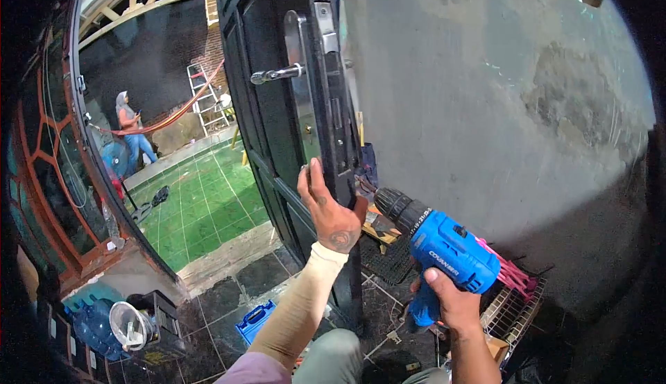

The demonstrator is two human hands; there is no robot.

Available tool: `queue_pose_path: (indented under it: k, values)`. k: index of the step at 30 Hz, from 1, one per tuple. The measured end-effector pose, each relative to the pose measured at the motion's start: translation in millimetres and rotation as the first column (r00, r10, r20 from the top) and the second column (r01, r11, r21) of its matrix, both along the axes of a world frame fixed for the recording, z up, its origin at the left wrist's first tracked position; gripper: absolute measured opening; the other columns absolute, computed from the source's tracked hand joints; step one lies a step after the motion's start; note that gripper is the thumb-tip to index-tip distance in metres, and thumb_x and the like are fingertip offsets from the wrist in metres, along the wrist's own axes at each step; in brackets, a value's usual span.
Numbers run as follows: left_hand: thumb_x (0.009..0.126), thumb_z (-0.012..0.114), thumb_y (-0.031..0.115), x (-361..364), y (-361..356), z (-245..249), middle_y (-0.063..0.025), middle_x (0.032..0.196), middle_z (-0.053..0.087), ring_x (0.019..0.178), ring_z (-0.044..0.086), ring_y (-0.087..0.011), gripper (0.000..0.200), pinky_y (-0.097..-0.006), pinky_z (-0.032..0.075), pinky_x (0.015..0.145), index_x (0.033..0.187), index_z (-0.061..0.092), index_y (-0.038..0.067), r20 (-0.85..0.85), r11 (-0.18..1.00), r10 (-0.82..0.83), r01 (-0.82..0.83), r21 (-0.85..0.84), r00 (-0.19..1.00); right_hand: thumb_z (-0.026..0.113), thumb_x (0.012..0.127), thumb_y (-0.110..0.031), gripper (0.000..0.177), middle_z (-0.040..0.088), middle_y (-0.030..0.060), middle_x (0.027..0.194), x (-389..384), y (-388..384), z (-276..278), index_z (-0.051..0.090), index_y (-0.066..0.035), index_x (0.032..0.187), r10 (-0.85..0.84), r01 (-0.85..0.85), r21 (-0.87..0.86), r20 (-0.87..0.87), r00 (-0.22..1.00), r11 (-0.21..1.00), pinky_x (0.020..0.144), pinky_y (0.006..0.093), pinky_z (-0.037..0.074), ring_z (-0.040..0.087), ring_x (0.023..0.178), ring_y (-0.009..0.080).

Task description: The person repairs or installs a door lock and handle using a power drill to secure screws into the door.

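A dark door (pixel 267 99) stands ajar, with a silver lever handle (pixel 277 74) and a metal lock plate on its edge. My left hand (pixel 331 210) rests against the door near its edge, below the handle, fingers stretched upward and apart. In my right hand (pixel 451 301) is a blue cordless drill (pixel 454 249), gripped by its handle. Its black chuck (pixel 394 205) points left toward the door edge, close to my left hand. Whatever is at the chuck's tip is too small to make out clearly.
Beyond the doorway lies a green tiled floor (pixel 201 193), with a person (pixel 132 131) and a white ladder (pixel 207 99). A blue case (pixel 255 321) is on the dark floor. A wire rack (pixel 513 308) stands right; a water bottle (pixel 97 325) and bucket (pixel 130 325) sit left.
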State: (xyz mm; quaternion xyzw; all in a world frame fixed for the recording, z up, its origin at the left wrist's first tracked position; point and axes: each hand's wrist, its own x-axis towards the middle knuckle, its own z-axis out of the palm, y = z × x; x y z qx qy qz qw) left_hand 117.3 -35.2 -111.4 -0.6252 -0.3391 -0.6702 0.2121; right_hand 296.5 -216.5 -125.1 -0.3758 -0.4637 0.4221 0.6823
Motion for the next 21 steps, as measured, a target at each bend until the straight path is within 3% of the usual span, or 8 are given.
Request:
queue_pose_path:
  k: [1,3,6,9,15,19,20,21]
  values:
    - [0.077,0.081,0.040,-3.4,-2.6,1.2,-0.0277,0.143,0.033,0.131,0.038,-0.0439,0.104,-0.0477,0.032,0.112,0.150,0.023,-0.006,0.041,0.999,-0.041,0.041,0.009,0.998,0.075,0.088,-0.013,0.028,0.070,0.0060,0.089,-7.6,2.4,5.2,0.065,-0.001,0.111,-0.012,0.011,0.009,0.055,0.998,1.000,0.069,0.0302,0.054,0.067,0.075,0.0148]
    - [0.076,0.082,0.040,-12.3,-9.2,3.6,-0.0282,0.146,0.031,0.134,0.036,-0.0444,0.105,-0.0478,0.030,0.114,0.150,0.022,-0.006,0.023,0.999,-0.030,0.030,0.015,0.999,0.077,0.086,-0.022,0.044,0.070,0.0119,0.101,-17.7,10.9,1.2,0.061,0.001,0.120,-0.011,0.011,0.002,0.149,0.989,1.000,0.064,0.0330,0.056,0.068,0.073,0.0201]
    - [0.075,0.083,0.037,-28.9,-9.0,-1.9,-0.0295,0.150,0.028,0.139,0.032,-0.0452,0.106,-0.0479,0.027,0.117,0.151,0.021,-0.005,0.013,0.997,-0.073,0.073,0.022,0.997,0.075,0.088,-0.012,0.027,0.071,0.0049,0.085,-34.9,5.0,9.8,0.066,-0.002,0.110,-0.012,0.010,0.028,0.067,0.998,1.000,0.070,0.0304,0.054,0.067,0.075,0.0136]
    - [0.077,0.083,0.030,-34.3,-11.1,-0.7,-0.0299,0.150,0.028,0.138,0.033,-0.0453,0.105,-0.0480,0.029,0.117,0.151,0.019,-0.005,-0.015,0.998,-0.043,0.043,0.050,0.999,0.076,0.086,-0.012,0.031,0.071,0.0073,0.095,-32.0,-2.7,2.0,0.066,-0.002,0.114,-0.038,0.039,0.001,0.158,0.987,0.999,0.077,0.0315,0.054,0.067,0.083,0.0163]
    - [0.091,0.067,0.035,-30.5,-10.9,-0.1,-0.0282,0.148,0.028,0.137,0.035,-0.0451,0.081,-0.0509,0.033,0.113,0.148,0.026,-0.007,0.020,0.997,-0.068,0.067,0.037,0.997,0.079,0.085,-0.015,0.032,0.071,0.0079,0.099,-42.0,-11.6,4.3,0.068,-0.001,0.112,-0.080,0.102,-0.051,0.324,0.943,0.994,0.080,0.0318,0.053,0.067,0.087,0.0164]
    - [0.091,0.067,0.035,-30.9,-15.3,1.7,-0.0286,0.148,0.029,0.136,0.035,-0.0454,0.080,-0.0523,0.033,0.113,0.147,0.028,-0.006,0.006,0.998,-0.046,0.046,0.039,0.999,0.080,0.085,-0.014,0.032,0.072,0.0079,0.099,-40.8,-12.1,-0.6,0.068,-0.001,0.111,-0.075,0.098,-0.103,0.204,0.976,0.990,0.079,0.0311,0.054,0.067,0.085,0.0164]
    - [0.081,0.077,0.046,-33.8,-15.2,-0.5,-0.0298,0.149,0.031,0.136,0.036,-0.0455,0.101,-0.0498,0.029,0.114,0.151,0.023,-0.003,-0.026,0.999,-0.015,0.016,0.041,1.000,0.080,0.084,-0.014,0.032,0.072,0.0077,0.099,-39.8,-12.2,0.2,0.067,-0.001,0.111,-0.072,0.097,-0.102,0.223,0.972,0.990,0.078,0.0310,0.054,0.067,0.085,0.0164]
    - [0.082,0.077,0.047,-37.7,-16.6,-0.2,-0.0300,0.149,0.032,0.135,0.037,-0.0456,0.099,-0.0504,0.029,0.114,0.150,0.024,-0.003,-0.030,0.999,0.001,0.000,0.048,1.000,0.080,0.084,-0.013,0.032,0.072,0.0075,0.099,-41.0,-13.4,1.0,0.067,-0.002,0.111,-0.074,0.101,-0.101,0.242,0.967,0.990,0.078,0.0309,0.054,0.067,0.084,0.0165]
